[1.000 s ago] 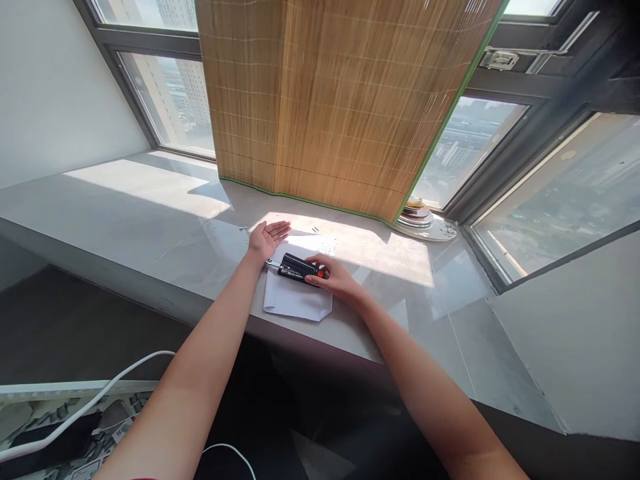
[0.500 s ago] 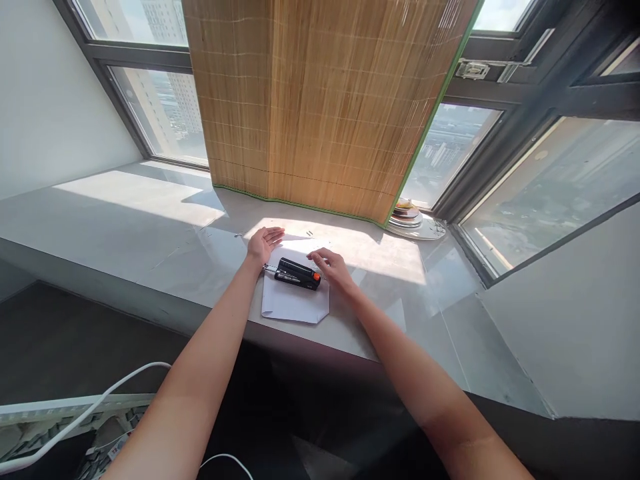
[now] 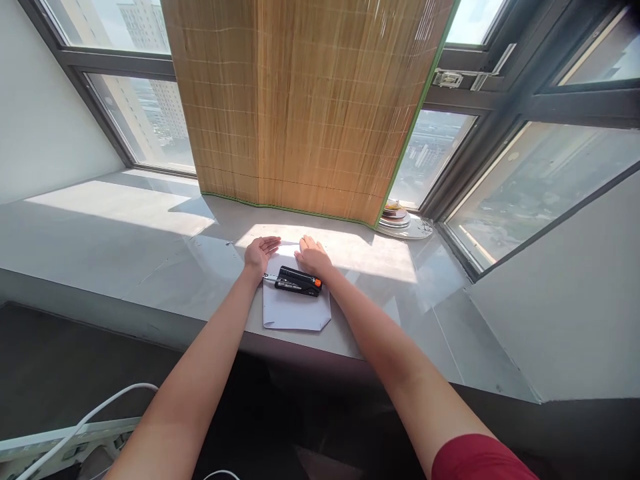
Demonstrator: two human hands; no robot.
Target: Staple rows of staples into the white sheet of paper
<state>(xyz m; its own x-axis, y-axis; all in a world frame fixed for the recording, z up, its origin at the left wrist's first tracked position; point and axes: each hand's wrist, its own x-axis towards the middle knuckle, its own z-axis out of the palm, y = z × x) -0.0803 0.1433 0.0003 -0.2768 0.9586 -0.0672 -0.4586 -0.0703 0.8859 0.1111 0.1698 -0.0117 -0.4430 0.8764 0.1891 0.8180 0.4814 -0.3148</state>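
A black stapler (image 3: 296,281) with an orange end lies across a white sheet of paper (image 3: 295,310) on the grey stone sill (image 3: 150,253). My left hand (image 3: 260,253) rests palm up at the paper's far left corner, fingers spread. Just beyond the stapler, my right hand (image 3: 313,255) lies palm down on the sunlit far edge of the paper, fingers stretched forward. Neither hand holds the stapler.
A bamboo blind (image 3: 300,107) with green trim hangs down to the sill behind the paper. A stack of plates (image 3: 400,219) sits in the right window corner. A white cable (image 3: 75,427) runs at the lower left below the sill edge.
My right hand let go of the stapler's orange end and moved forward onto the far part of the paper. My left hand stayed by the paper's corner. The camera tilted down slightly.
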